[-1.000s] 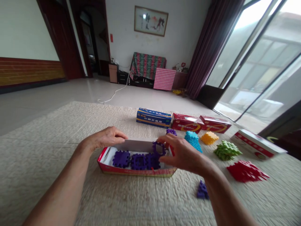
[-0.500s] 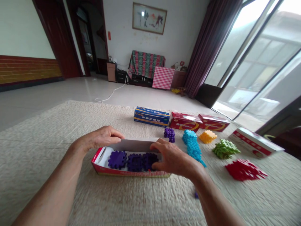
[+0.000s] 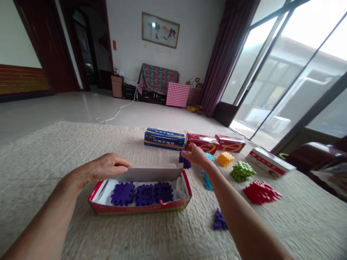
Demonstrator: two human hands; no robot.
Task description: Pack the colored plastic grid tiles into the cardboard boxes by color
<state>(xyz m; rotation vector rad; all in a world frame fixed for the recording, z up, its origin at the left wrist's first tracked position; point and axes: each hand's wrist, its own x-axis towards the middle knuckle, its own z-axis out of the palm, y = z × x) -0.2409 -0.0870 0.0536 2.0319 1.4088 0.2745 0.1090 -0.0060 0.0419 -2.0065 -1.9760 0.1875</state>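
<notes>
An open red box (image 3: 141, 208) lies on the beige quilted cover and holds three purple interlocking tiles (image 3: 142, 192) in a row. My left hand (image 3: 104, 168) rests on the box's raised white flap, fingers curled over its edge. My right hand (image 3: 195, 154) is stretched out beyond the box, fingers bent over a small stack of purple tiles (image 3: 184, 161); whether it grips them I cannot tell. A loose purple tile (image 3: 219, 220) lies by my right forearm.
Blue tiles (image 3: 207, 178), orange tiles (image 3: 225, 158), green tiles (image 3: 242, 171) and red tiles (image 3: 260, 192) lie in piles at the right. A blue box (image 3: 164, 139), two red boxes (image 3: 214, 143) and a white and red box (image 3: 268, 163) line the far side.
My right hand left the purple tiles in the box and reached forward to the purple stack beyond it. The view has shifted to the right. My left hand stays on the flap.
</notes>
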